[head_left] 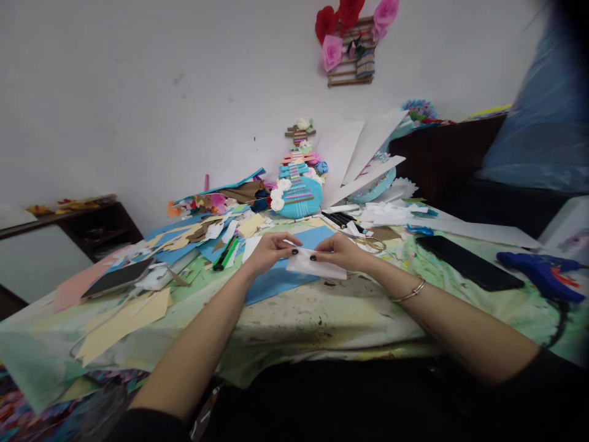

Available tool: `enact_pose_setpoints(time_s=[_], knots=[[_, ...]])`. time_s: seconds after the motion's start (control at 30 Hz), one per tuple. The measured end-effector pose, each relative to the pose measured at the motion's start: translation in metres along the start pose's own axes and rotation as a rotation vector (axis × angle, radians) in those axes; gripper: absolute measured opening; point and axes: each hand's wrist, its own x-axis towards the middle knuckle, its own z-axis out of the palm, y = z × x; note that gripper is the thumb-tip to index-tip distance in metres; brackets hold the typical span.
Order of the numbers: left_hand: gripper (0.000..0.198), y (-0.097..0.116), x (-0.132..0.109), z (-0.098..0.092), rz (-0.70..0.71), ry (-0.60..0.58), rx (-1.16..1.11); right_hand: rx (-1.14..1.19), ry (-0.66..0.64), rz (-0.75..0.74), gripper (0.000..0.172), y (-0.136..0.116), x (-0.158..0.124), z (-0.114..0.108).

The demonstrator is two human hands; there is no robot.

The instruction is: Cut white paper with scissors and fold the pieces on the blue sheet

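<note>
Both hands meet over the middle of the table around a small sheet of white paper. My left hand pinches its left edge between thumb and fingers. Close beside it, my right hand grips the upper part of the same paper, thumb on the near side. The lower right corner of the paper hangs free. Beneath the hands lies a blue sheet, partly covered by them. A pair of scissors rests just past my right hand, its blades hidden.
A green cutter knife and paper scraps lie left. Several black markers lie behind the hands. A black phone and a blue glue gun are at right. A turquoise guitar-shaped craft stands against the wall.
</note>
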Motion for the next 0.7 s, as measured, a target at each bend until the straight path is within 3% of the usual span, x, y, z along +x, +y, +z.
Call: enact_pose_setpoints(time_s=[0.13,0.27,0.37,0.57,0.7], knots=[[0.035,0.0,0.0,0.001,0.039,0.026,0.037,0.047,-0.006,0.015,0.042,0.0,0.001,0.0],[0.045,0.001,0.001,0.008,0.064,-0.026,0.025,0.057,-0.013,0.013,0.041,0.001,0.001,0.003],[0.034,0.0,0.002,0.014,0.06,-0.023,0.13,0.045,-0.033,-0.001,0.039,0.001,0.001,0.006],[0.023,-0.004,0.006,0.008,0.115,0.149,0.266,0.091,0.062,0.03,0.024,0.001,0.003,0.003],[0.026,-0.006,0.008,0.001,0.132,0.3,0.253,0.189,0.209,0.092,0.029,0.008,0.005,-0.003]])
